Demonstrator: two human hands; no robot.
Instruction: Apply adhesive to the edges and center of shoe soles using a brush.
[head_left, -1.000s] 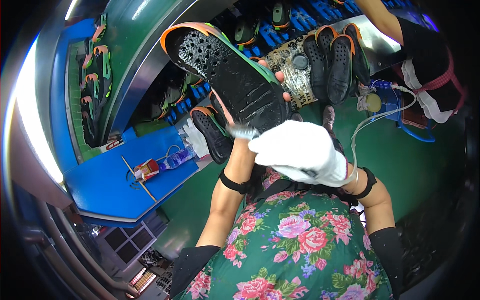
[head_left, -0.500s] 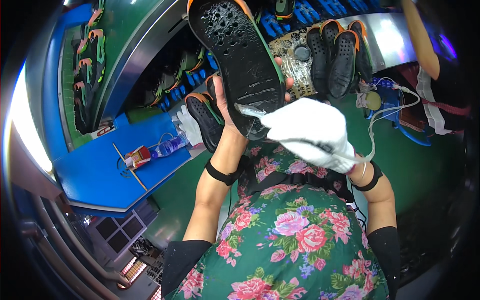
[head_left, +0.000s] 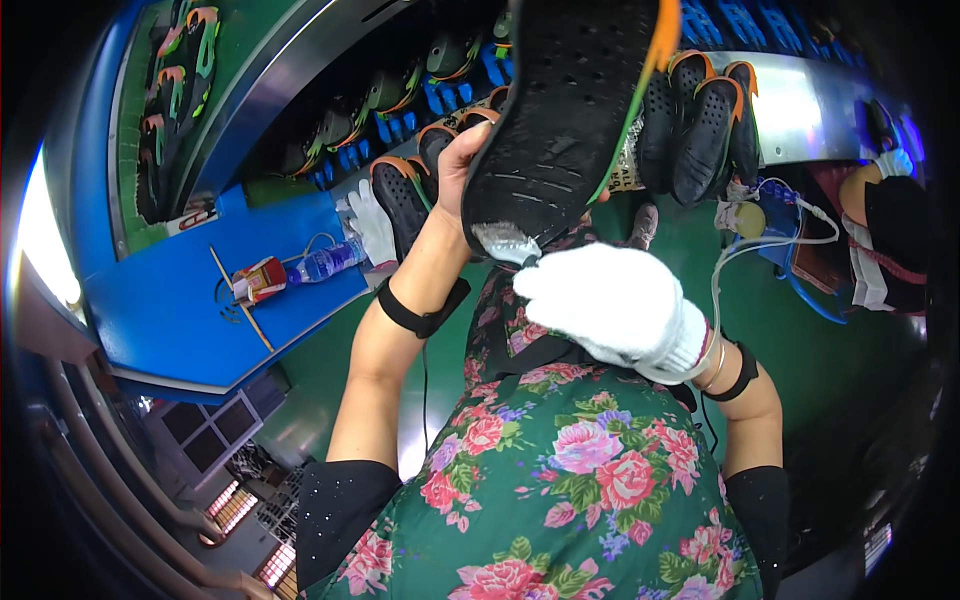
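Observation:
My bare left hand [head_left: 460, 172] is closed around the edge of a black shoe sole [head_left: 560, 140] with an orange and green rim. The sole is held up at a tilt, its perforated end cut off by the top of the picture. In my right hand [head_left: 612, 305], which wears a white knitted glove, is a small brush [head_left: 506, 243], its handle mostly hidden by the fingers. The brush's pale, wet-looking bristles touch the sole's near end. Fine streaks mark the sole's middle.
More soles [head_left: 708, 140] stand right of the held one; others [head_left: 398, 208] lean at left. The blue table [head_left: 170, 320] bears a spare white glove [head_left: 374, 230], a water bottle [head_left: 330, 262], a red carton [head_left: 262, 278] and a stick [head_left: 255, 325]. A pale cable [head_left: 718, 275] hangs near my right forearm. A co-worker's arm [head_left: 858, 195] shows far right.
The sole has moved right and upward and is tilted differently. My gloved hand has come slightly left and down, the brush now nearer the sole's end. The co-worker's arm has shifted.

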